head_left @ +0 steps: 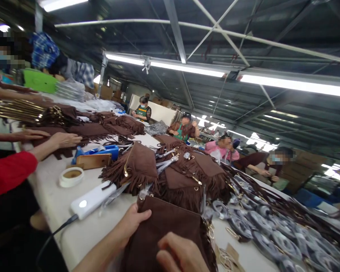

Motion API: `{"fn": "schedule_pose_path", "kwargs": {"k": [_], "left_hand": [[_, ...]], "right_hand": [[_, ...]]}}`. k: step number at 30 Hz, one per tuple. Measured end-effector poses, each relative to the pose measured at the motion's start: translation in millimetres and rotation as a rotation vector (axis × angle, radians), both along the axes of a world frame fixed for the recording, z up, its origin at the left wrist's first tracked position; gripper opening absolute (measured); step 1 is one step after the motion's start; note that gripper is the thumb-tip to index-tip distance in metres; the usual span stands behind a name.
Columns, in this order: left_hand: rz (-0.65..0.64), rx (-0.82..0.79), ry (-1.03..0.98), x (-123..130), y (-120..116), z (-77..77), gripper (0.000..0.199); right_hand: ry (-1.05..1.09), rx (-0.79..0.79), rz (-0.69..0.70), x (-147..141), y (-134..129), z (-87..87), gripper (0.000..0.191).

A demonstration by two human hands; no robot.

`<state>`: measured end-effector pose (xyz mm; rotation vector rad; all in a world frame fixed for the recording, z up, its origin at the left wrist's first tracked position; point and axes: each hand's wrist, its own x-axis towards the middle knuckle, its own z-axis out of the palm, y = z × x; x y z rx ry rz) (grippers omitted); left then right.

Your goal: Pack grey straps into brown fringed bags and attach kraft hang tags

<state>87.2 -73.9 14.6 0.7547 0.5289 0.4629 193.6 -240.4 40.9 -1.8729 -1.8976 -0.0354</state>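
Brown bag (170, 219): sitting front and centre, just on the near side of the fringed pile (181, 181); can't tell if the table (56, 196) is taking its weight.
Left hand (132, 224): pinching the bag's upper left edge, thumb pressing on the front, fingers mostly hiding behind.
Right hand (184, 251): hanging over the front panel with fingers loosely bent, kinda blurry, so I honestly can't tell if it's touching or gripping anything.
Bag step: imo this is a handling step, left hand steadying while the right one is working at the front.
Next bag move: probably calling for a firm left pinch and a light right touch, keeping the fringe from snagging.
Stuff on the left: a white device (92, 200) is lying near the tape roll (71, 176), and a neighbour's hand (66, 139) is resting on other brown pieces (85, 130).
Stuff on the right: wrapped strap bundles (272, 230) are crowding the tabletop.
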Motion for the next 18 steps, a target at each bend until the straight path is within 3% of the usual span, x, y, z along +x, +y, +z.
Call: {"fn": "schedule_pose_path", "kwargs": {"k": [3, 6, 11, 15, 18], "left_hand": [[-0.126, 0.174, -0.074, -19.5, -5.1, 14.8, 0.052], [-0.186, 0.384, -0.100, -35.0, -5.3, 32.5, 0.044], [-0.170, 0.679, -0.089, -47.9, 1.2, 48.4, 0.028], [-0.188, 0.748, -0.037, -50.4, 1.4, 49.6, 0.018], [-0.179, 0.803, 0.008, -51.8, 1.5, 50.8, 0.012]], "right_hand": [[0.080, 0.170, -0.092, 8.0, 8.0, 48.2, 0.022], [0.100, 0.203, 0.007, 14.4, 22.7, 77.6, 0.031], [0.044, 0.005, 0.323, 15.4, 46.7, 100.4, 0.042], [0.052, -0.075, 0.402, 9.2, 59.0, 115.3, 0.029], [-0.099, -0.142, 0.372, -0.6, 59.6, 125.1, 0.019]]}}
